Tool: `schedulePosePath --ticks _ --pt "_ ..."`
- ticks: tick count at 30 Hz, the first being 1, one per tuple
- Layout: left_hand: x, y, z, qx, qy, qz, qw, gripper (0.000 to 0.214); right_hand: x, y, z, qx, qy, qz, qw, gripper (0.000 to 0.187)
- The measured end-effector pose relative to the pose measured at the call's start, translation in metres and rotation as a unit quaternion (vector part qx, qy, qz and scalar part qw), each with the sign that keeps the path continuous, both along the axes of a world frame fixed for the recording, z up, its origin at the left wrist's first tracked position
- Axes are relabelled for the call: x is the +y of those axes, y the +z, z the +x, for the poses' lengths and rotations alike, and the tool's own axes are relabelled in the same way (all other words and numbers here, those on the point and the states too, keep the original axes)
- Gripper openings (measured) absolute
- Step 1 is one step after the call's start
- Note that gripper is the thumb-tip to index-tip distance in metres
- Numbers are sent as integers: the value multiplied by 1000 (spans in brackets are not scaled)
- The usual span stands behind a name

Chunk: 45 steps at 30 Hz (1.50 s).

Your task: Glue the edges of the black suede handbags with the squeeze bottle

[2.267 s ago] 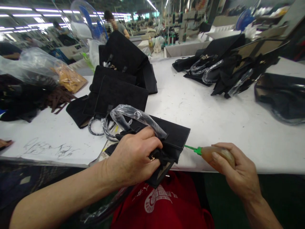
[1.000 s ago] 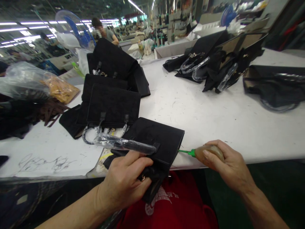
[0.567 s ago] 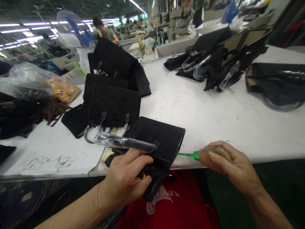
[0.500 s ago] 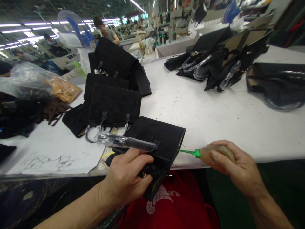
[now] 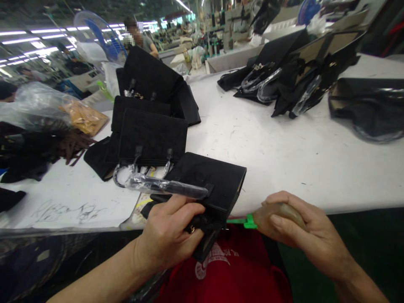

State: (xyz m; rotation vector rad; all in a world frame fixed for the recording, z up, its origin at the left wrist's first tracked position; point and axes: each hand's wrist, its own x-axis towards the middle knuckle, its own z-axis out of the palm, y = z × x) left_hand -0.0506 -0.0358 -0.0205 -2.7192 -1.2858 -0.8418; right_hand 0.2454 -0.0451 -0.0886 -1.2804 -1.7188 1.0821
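Observation:
My left hand [image 5: 173,231] is closed on a black handbag [image 5: 217,176] at the table's front edge, its fingers gripping the lower front part. The bag's handle [image 5: 170,186] is wrapped in clear plastic and lies across the bag's front. In my right hand [image 5: 296,223] is a squeeze bottle [image 5: 276,214] of amber-brown colour with a green nozzle [image 5: 249,221]. The nozzle points left at the bag's lower right side. Its thin tip is blurred, and I cannot tell whether it touches the bag.
More black handbags [image 5: 153,134] are piled behind and left of the held one. Others [image 5: 296,80] stand at the back right of the white table [image 5: 268,155]. A clear plastic bag with tan pieces [image 5: 83,118] lies left. A person [image 5: 139,38] is in the background near a blue fan [image 5: 101,38].
My right hand has moved the bottle down and slightly left, so the nozzle went from the bag's upper side edge to its lower part. My left hand and the bag have barely moved.

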Motion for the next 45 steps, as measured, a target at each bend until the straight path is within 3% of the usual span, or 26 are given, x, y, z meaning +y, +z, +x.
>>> schedulePosePath --ticks 5,9,12,17,22,29,34,37,45 --pt "1 1 1 1 5 1 1000 15 -2 9 -1 -67 -46 72 994 11" --pt "1 2 1 2 6 3 1000 14 -3 13 -3 -37 19 63 997 13" --pt "1 3 2 3 11 7 1000 14 -4 15 -4 -50 -10 83 995 11" --pt "2 4 2 5 7 9 1000 13 -10 23 -6 -35 35 79 996 15" --pt "2 4 4 6 15 8 1000 13 -18 33 -4 -53 27 94 994 18" --pt "1 2 4 -5 11 -4 1000 13 -12 29 -7 -69 -8 97 993 11" --pt "1 1 7 -4 12 4 1000 13 -16 35 -14 -69 34 116 990 14" --pt "2 1 8 -6 16 8 1000 12 -18 39 -15 -86 9 136 987 12" --pt "3 1 10 -2 16 3 1000 13 -20 43 -9 -54 36 97 993 14"
